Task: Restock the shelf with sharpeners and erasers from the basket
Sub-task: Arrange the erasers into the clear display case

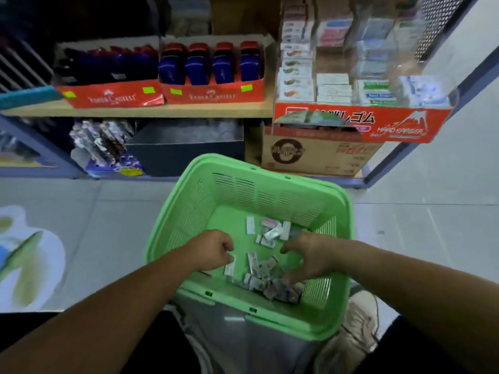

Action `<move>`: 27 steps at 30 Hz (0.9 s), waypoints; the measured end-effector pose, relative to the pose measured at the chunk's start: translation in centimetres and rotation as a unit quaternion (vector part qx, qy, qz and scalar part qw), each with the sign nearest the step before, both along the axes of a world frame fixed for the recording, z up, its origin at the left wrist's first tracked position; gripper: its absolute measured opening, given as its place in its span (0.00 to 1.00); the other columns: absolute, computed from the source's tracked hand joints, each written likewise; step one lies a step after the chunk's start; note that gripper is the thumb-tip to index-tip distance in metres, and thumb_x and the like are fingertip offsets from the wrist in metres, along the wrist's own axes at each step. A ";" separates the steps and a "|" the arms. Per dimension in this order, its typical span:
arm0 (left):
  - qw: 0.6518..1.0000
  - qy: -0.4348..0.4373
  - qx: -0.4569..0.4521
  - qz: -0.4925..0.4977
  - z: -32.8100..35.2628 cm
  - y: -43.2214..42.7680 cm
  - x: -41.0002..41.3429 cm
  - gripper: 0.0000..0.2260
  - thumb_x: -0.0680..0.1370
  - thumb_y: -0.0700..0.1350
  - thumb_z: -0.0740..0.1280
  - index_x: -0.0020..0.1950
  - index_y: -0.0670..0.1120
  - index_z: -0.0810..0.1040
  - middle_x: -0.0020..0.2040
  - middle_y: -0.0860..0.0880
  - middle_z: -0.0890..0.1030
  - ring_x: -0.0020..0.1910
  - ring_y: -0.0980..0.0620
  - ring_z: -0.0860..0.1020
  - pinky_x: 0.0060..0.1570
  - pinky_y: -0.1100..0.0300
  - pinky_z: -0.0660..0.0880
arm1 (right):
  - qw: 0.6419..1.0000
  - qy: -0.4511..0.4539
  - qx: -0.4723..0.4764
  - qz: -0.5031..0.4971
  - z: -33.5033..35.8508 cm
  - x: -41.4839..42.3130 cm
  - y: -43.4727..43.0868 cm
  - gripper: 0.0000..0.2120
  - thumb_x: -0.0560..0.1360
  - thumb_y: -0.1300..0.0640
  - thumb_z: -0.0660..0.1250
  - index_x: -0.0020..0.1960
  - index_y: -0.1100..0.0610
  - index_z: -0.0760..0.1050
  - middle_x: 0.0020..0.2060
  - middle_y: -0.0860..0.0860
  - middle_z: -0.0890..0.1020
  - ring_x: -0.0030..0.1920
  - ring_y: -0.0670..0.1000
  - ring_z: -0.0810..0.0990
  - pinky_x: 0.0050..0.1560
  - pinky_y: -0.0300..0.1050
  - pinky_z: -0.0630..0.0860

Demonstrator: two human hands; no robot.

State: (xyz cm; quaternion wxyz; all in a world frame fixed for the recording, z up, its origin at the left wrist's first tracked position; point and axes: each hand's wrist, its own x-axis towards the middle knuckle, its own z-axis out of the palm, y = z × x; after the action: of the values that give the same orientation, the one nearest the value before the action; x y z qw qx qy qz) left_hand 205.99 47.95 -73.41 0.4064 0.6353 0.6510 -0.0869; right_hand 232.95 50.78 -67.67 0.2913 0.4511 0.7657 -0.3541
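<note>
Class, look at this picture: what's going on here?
A person crouches before a shelf with both hands in a green basket. The left hand, fingers curled, seems to pinch one white packet. The right hand reaches into the pile of small packets. Nothing is on its way to the shelf yet.

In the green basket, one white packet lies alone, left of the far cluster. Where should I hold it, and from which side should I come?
Probably best: pinch the white packet across its two long edges, coming straight down from above. It lies flat on the floor of the basket, slightly apart from the cluster of packets, so both long sides look free.
</note>
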 end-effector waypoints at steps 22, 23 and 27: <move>0.989 0.074 -0.116 -0.048 -7.5 -0.9 -1.9 0.50 0.64 0.61 0.83 0.80 0.52 0.62 0.78 0.42 0.61 0.70 0.39 0.72 0.71 0.46 0.71 | 0.970 -0.011 -0.212 -0.116 -12.8 -4.2 -2.7 0.51 0.53 0.34 0.84 0.73 0.39 0.69 0.67 0.45 0.78 0.60 0.52 0.80 0.66 0.56 0.78; 0.990 0.059 -0.127 -0.032 -8.0 -1.5 -1.7 0.48 0.63 0.61 0.83 0.77 0.52 0.65 0.76 0.43 0.64 0.66 0.41 0.74 0.67 0.48 0.73 | 0.963 -0.022 -0.238 -0.122 -12.6 -4.2 -2.8 0.52 0.51 0.35 0.84 0.72 0.38 0.69 0.65 0.45 0.78 0.58 0.52 0.81 0.64 0.56 0.79; 0.983 0.023 -0.179 -0.040 -8.8 -3.7 -0.7 0.40 0.61 0.59 0.85 0.67 0.54 0.71 0.69 0.47 0.67 0.56 0.46 0.77 0.54 0.50 0.79 | 0.947 -0.030 -0.285 -0.144 -13.0 -3.7 -4.3 0.54 0.43 0.36 0.85 0.68 0.34 0.72 0.70 0.47 0.75 0.63 0.57 0.78 0.64 0.59 0.79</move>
State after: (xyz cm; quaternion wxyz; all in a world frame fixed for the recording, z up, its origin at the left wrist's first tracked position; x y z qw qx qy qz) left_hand 205.33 44.22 -82.20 0.4947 0.5755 0.6081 -0.2331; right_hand 229.30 46.48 -80.69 0.3761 0.4655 0.5507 -0.5819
